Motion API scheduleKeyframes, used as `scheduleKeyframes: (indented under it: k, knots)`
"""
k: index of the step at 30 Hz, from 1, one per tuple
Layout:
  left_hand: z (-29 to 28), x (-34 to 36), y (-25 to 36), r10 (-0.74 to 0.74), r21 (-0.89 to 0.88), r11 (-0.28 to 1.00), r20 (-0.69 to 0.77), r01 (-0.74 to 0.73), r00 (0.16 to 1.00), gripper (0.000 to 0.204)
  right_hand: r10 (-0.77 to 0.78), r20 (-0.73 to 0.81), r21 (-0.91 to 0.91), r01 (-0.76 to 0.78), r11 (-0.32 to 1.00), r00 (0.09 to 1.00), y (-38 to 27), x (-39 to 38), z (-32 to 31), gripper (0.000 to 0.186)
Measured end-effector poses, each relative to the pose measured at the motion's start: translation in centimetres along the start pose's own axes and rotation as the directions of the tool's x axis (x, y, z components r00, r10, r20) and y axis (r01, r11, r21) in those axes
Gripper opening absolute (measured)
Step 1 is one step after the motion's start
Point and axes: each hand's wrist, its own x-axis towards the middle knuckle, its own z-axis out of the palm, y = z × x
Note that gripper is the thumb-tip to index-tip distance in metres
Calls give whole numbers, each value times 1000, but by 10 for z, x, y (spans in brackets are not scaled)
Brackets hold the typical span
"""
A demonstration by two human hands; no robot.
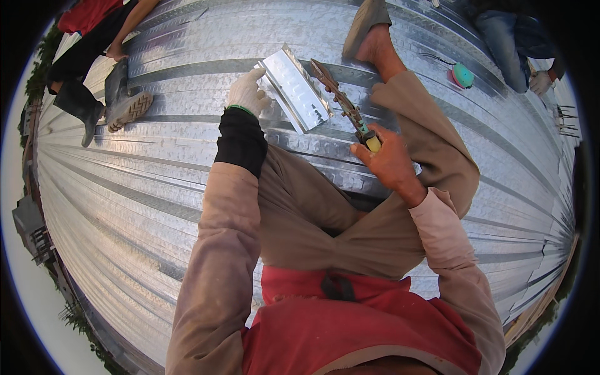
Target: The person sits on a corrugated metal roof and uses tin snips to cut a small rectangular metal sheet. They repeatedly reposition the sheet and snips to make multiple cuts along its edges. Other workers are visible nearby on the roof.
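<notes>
My L hand's (249, 92) holding metal pc (294, 86), R hand's (392, 161) clutching tool (352, 114); I'm risking cuts if it's slipping, sheet edge sliding toward R fingers (382, 133).

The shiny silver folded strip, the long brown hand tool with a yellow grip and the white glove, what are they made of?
Silver strip: seems thin, shiny metal, by its crisp edges and bright reflections. Hand tool: probably metal, with dull, patchy brown that may be rust or dirt; its yellow grip could be plastic or rubber. White glove: likely knitted cloth, as it looks matte and soft.
</notes>
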Motion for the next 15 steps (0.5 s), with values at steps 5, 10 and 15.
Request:
scheduleKeyframes:
  k: [5, 10, 15]
  knots:
    - [30, -17, 2, -41, 94, 994, -88, 49, 995, 41, -27, -1, -38, 27, 999, 1000, -2, -1, -5, 46]
    - [16, 15, -32, -3, 143, 989, 248, -33, 969, 29, -78, -53, 17, 79, 997, 996, -1, -1, -1, 30]
    - [20, 32, -41, -142, 11, 990, 188, 143, 972, 37, -77, -47, 9, 77, 997, 996, 3, 0, 1, 30]
